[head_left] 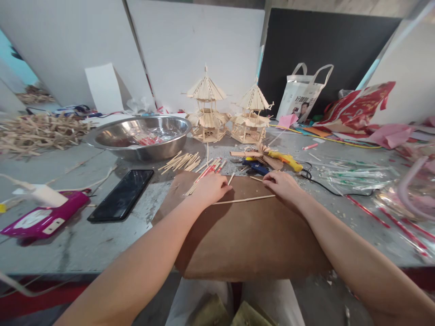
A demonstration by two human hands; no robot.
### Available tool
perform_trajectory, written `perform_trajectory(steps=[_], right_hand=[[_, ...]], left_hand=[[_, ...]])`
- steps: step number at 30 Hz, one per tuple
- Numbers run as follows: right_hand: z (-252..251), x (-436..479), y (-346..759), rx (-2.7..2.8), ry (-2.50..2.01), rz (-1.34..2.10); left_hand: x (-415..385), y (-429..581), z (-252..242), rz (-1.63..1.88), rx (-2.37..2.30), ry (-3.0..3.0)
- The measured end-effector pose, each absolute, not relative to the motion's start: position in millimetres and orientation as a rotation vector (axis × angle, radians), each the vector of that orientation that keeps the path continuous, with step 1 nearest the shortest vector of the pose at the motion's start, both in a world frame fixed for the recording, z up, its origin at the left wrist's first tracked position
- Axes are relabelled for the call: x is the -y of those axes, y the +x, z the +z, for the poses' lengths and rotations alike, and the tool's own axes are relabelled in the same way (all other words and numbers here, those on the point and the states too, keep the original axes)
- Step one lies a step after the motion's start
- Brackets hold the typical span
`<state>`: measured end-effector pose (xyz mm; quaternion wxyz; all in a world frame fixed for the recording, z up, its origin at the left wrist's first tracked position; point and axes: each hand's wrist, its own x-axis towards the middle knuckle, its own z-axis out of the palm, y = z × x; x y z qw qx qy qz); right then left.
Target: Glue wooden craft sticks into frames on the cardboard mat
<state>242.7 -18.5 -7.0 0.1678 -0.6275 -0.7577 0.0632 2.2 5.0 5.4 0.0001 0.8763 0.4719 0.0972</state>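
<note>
On the brown board point(244, 240) at the front of the grey table point(84, 244), in the head view, both hands lie palm down with a thin wooden stick point(243, 199) lying flat between them; the left hand point(210, 188) sits at the stick's left end, fingers curled loosely over a bunch of red-and-pale sticks point(205, 173); whether it grips anything cannot be told; the right hand point(283, 185) rests at the stick's right end, fingers bent down to the board, its hold equally unclear. Just beyond the hands lie a yellow glue gun point(288, 160) and a loose heap of short sticks point(183, 161); further back stand two stick pavilions point(206, 108); to the left are a steel bowl point(136, 138) and a dark phone point(121, 194).
</note>
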Motion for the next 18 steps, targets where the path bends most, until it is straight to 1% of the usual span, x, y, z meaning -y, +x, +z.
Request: perform_trajectory(steps=[3, 10, 18], right_hand=[[-4.7, 21.7, 239.8, 2.207, -1.732, 0.208], [-2.5, 29.2, 231.7, 2.507, -1.432, 0.428], [-11.5, 23.5, 235.4, 2.533, -1.36, 0.267]], left_hand=[[-2.3, 5.5, 7.4, 0.253, -1.5, 2.781], [-1.9, 4.8, 9.2, 0.184, -1.554, 2.78], [-6.2, -0.1, 4.7, 0.207, -1.484, 2.77]])
